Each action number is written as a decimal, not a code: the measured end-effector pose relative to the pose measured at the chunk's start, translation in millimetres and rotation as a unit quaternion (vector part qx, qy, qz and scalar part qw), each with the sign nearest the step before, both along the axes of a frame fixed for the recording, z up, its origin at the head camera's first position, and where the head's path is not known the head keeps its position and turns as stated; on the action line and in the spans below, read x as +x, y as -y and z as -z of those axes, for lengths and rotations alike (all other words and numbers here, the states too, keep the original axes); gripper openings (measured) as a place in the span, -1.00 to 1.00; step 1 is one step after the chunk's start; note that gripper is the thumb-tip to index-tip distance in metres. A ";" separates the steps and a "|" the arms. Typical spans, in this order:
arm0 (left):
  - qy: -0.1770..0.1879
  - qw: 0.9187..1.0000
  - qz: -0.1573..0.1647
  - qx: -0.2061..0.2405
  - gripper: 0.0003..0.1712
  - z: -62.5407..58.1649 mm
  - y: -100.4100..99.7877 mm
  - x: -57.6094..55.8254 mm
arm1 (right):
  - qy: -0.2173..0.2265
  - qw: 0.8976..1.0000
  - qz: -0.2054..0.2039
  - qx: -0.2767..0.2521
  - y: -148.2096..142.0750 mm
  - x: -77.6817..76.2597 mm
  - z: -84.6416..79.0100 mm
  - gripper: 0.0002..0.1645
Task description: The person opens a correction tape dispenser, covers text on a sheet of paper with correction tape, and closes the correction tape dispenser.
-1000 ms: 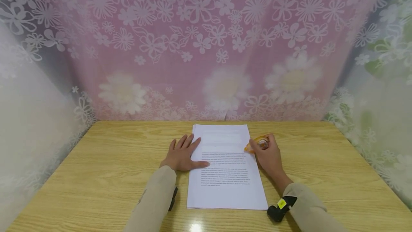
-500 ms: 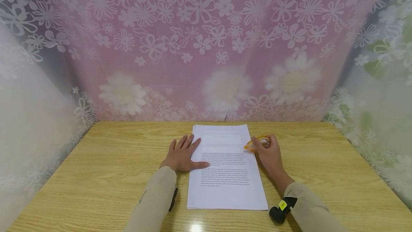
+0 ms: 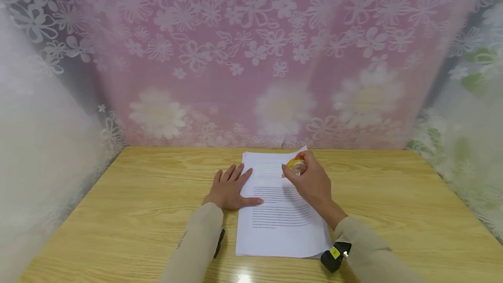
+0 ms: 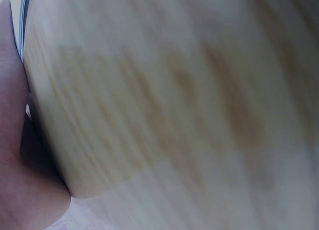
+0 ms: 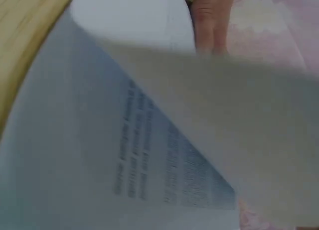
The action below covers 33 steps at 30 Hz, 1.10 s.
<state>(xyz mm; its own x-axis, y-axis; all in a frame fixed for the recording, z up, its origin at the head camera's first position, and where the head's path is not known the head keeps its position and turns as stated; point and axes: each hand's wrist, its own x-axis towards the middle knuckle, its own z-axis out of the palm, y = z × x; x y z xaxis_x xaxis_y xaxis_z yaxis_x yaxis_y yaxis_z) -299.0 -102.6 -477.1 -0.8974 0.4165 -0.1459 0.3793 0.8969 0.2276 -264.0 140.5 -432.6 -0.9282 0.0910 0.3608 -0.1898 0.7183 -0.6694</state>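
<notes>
A stack of white printed paper (image 3: 283,241) lies in the middle of the table. My left hand (image 3: 229,189) rests on its left edge, fingers spread and thumb across the sheet. My right hand (image 3: 314,184) pinches an orange, see-through correction tape dispenser (image 3: 297,165) over the upper right of the stack. The top sheet's right side is raised, its far corner sticking up beside that hand. In the right wrist view the lifted sheet (image 5: 224,110) curls over another printed page (image 5: 45,150). The left wrist view shows part of my left hand (image 4: 20,155); its fingertips are mostly out of sight.
The wooden table (image 3: 157,195) runs back to a pink flowered curtain (image 3: 220,86). Pale patterned cloth (image 3: 43,143) hangs at both sides. A black wrist camera (image 3: 335,257) sits close to the stack's near right corner.
My right hand has moved left over the paper with the correction tape dispenser, and the top sheet's right side has lifted. My left hand stays on the stack; the head view has shifted slightly.
</notes>
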 end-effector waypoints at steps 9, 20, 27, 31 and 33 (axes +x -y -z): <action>0.000 1.000 -0.009 -0.003 0.21 -6.3 -2.5 1.3 | 0.137 0.986 -0.079 -0.058 -3.9 0.1 -21.1 -0.40; 0.003 1.000 -0.011 -0.008 0.16 -9.0 2.8 7.0 | 0.134 0.961 -0.076 -0.231 60.7 -10.5 18.3 -0.47; -0.009 1.000 -0.002 -0.001 0.17 -0.7 2.7 5.3 | 0.067 0.973 -0.029 -0.221 67.8 -14.6 51.6 -0.58; -0.018 1.000 -0.006 -0.008 0.17 -2.2 -0.2 4.0 | 0.037 0.978 -0.025 -0.201 65.1 -15.5 54.6 -0.58; -0.016 1.000 -0.007 -0.014 0.19 -7.0 -0.8 6.0 | 0.032 0.980 -0.029 -0.193 65.9 -15.9 54.5 -0.57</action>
<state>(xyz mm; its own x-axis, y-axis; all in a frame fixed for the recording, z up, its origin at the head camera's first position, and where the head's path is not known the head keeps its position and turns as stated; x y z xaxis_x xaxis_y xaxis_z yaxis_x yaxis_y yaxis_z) -293.0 -101.8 -470.1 -0.9074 0.4002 -0.1280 0.3734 0.9078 0.1910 -279.9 74.6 -487.1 -0.9556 0.1551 0.2506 -0.1716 0.3988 -0.9008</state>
